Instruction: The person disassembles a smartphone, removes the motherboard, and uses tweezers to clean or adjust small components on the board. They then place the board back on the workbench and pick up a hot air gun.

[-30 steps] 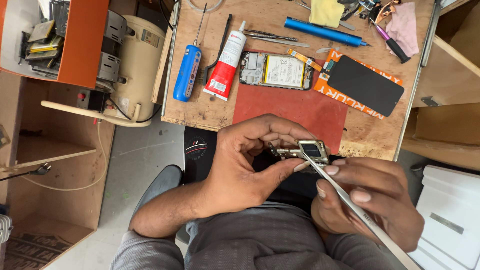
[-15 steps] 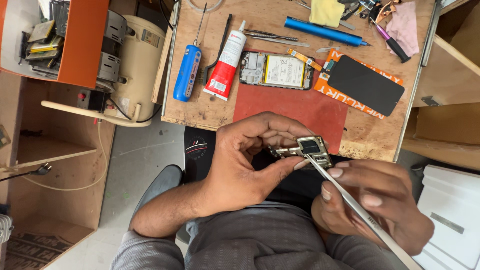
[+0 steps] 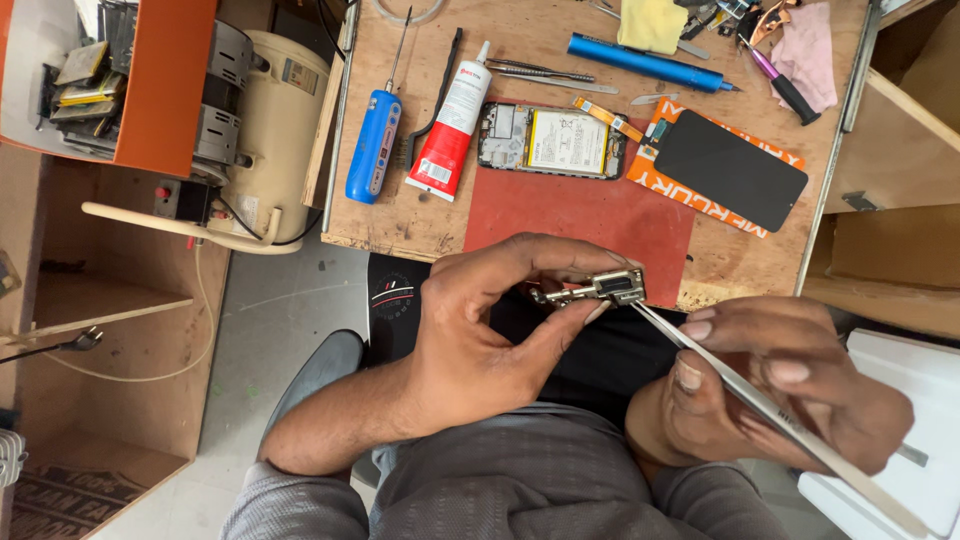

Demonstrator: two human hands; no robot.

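Left hand [image 3: 480,330] fingers pinching small metal part [image 3: 600,289]; right hand [image 3: 780,395] gripping tweezers [image 3: 760,405], tips working it. Next needs steady, fine tip control.

Small metal part [image 3: 600,288], silvery grey, pinched over the lap; tweezers [image 3: 760,405], pale silver; mat [image 3: 585,225], dull red, on a light brown wooden bench [image 3: 520,40]; glue tube [image 3: 448,128], white with a red lower band; screwdriver [image 3: 372,145], blue handle; pen-shaped tool [image 3: 645,62], blue; phone screen [image 3: 730,170], black, lying on an orange card [image 3: 655,172] with white lettering; cloth [image 3: 650,22], yellow; bin [image 3: 165,85], orange
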